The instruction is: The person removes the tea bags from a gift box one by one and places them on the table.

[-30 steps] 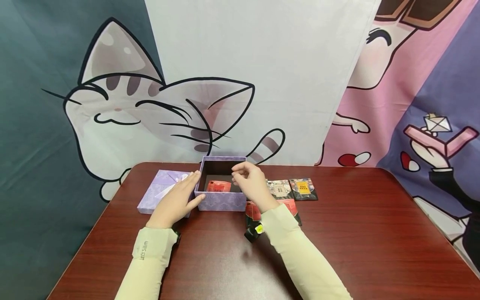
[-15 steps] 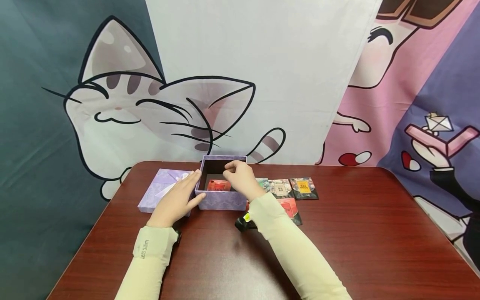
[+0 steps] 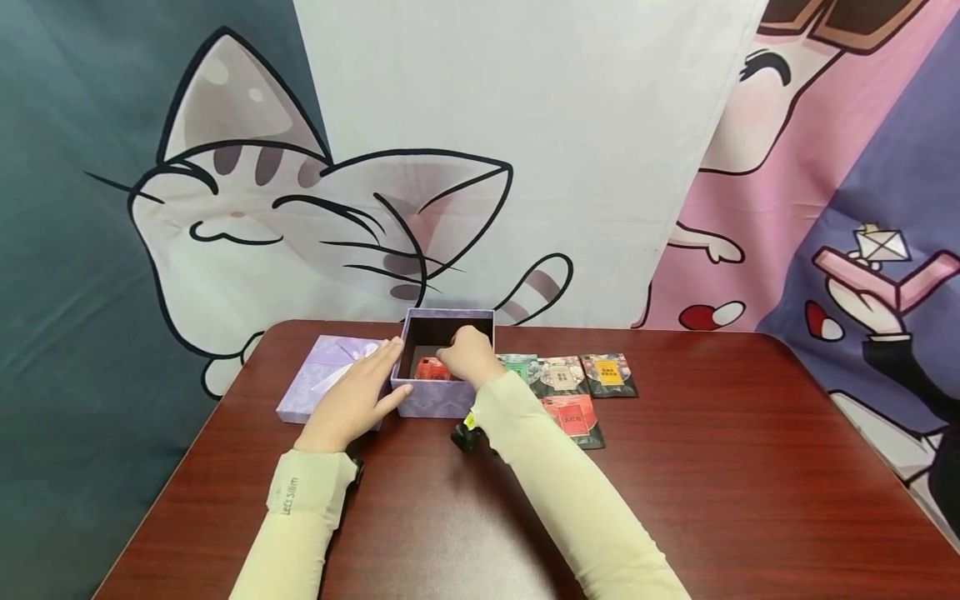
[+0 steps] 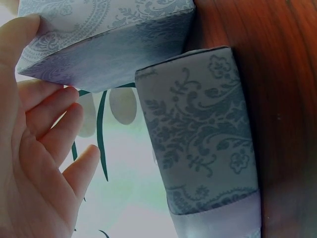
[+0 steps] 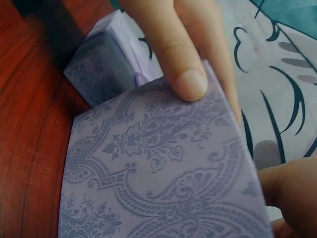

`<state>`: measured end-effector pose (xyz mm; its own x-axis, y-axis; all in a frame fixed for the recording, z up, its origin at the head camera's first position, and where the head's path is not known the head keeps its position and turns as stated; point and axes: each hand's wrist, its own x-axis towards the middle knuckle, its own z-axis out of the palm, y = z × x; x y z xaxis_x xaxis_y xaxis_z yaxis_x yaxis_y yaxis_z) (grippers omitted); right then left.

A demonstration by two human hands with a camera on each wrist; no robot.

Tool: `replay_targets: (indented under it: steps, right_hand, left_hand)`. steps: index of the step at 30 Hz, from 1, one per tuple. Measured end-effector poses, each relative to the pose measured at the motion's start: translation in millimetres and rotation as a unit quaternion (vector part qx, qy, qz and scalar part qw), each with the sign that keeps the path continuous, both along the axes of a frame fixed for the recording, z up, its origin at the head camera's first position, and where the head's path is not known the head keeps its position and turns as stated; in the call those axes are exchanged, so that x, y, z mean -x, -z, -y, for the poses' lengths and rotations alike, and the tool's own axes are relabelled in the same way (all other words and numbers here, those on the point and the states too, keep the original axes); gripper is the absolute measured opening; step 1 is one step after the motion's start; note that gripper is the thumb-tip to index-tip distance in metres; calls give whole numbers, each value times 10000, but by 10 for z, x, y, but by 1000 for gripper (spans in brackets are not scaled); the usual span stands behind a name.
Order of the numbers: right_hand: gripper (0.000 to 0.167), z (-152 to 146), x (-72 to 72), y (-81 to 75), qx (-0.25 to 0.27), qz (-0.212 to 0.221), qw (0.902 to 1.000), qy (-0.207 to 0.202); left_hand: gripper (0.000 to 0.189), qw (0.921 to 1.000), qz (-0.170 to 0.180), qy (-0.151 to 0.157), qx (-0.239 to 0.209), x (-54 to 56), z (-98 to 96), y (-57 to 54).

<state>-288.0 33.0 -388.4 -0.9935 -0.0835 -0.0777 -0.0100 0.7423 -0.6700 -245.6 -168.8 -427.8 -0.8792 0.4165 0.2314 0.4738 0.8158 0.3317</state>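
Observation:
A purple patterned box (image 3: 435, 401) stands uncovered, with a red sachet (image 3: 431, 368) inside near its front. My left hand (image 3: 354, 402) rests against the box's left side. Its fingers lie straight along that side, and the thumb presses the front wall, as the right wrist view shows. My right hand (image 3: 471, 358) reaches over the right part of the box with bent fingers, close to the red sachet. Its fingertips are hidden, so any grip on the sachet does not show. The purple lid (image 3: 315, 383) with a pale ribbon lies under and beside my left hand.
Right of the box lie a green sachet (image 3: 520, 365), a beige sachet (image 3: 561, 377) and a dark sachet with a yellow label (image 3: 609, 375). A red sachet with a dark base (image 3: 573, 420) lies in front of them. Cat-print cloth hangs behind the brown table (image 3: 735, 467).
My right hand has moved left and down from the box's right rim into the box, by the red sachet. My left hand stays in place.

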Motion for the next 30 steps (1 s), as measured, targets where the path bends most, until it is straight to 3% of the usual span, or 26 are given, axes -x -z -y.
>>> replay_targets:
  steps: [10, 16, 23, 30]
  right_hand:
    - [16, 47, 32, 29, -432, 359, 9984, -2]
    - [18, 74, 189, 175, -705, 637, 9954, 87]
    - [20, 49, 96, 96, -309, 674, 9972, 16]
    - [26, 43, 105, 102, -164, 738, 9971, 18]
  left_hand:
    - [76, 10000, 37, -24, 28, -4, 0, 1]
    - [76, 10000, 31, -16, 34, -6, -5, -14]
    - [76, 10000, 29, -21, 31, -13, -4, -21]
    - [75, 10000, 46, -33, 26, -8, 2, -6]
